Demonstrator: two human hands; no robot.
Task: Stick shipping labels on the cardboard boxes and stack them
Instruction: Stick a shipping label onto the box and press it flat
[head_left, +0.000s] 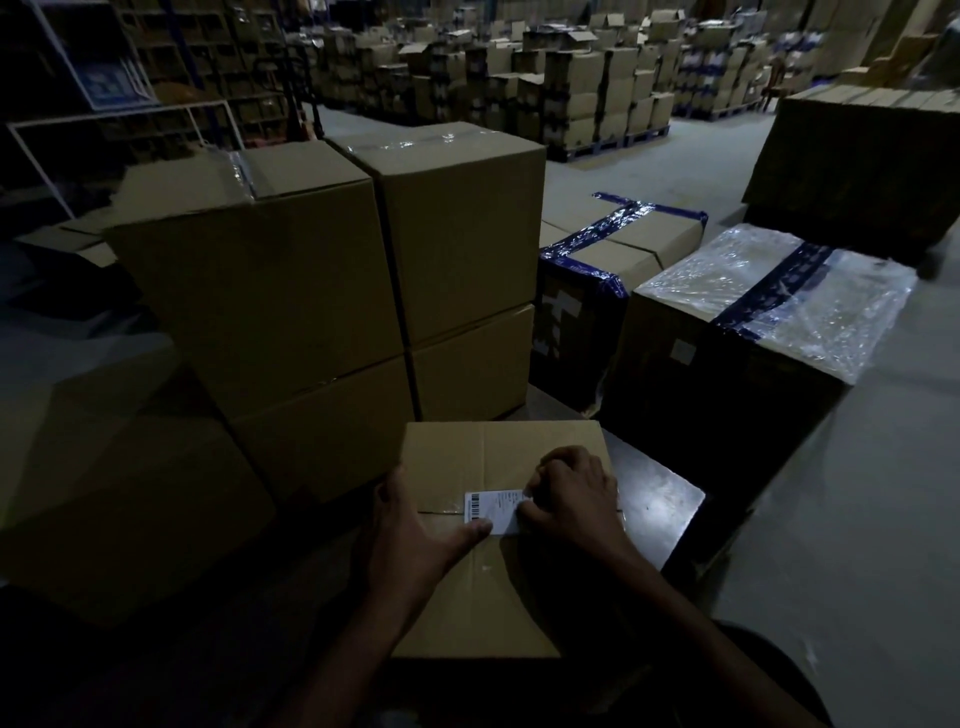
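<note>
The person is sticking the label (494, 512) on the box (483, 587); left hand (415, 525) is thumbing it flat, right hand (571, 499) is curled, pinching its edge; smoothing, then stacking, looks next.

A box (498, 540) lies nearest, on a bench (660, 499), with a label (496, 512) on its top. The left hand (415, 525) rests at the label's left edge, the right hand (571, 499) at its right. Behind the box stand two stacks (332, 291) side by side, two boxes high. Right of them lie two taped boxes (727, 322). Pallets of boxes (571, 88) fill the far floor.
</note>
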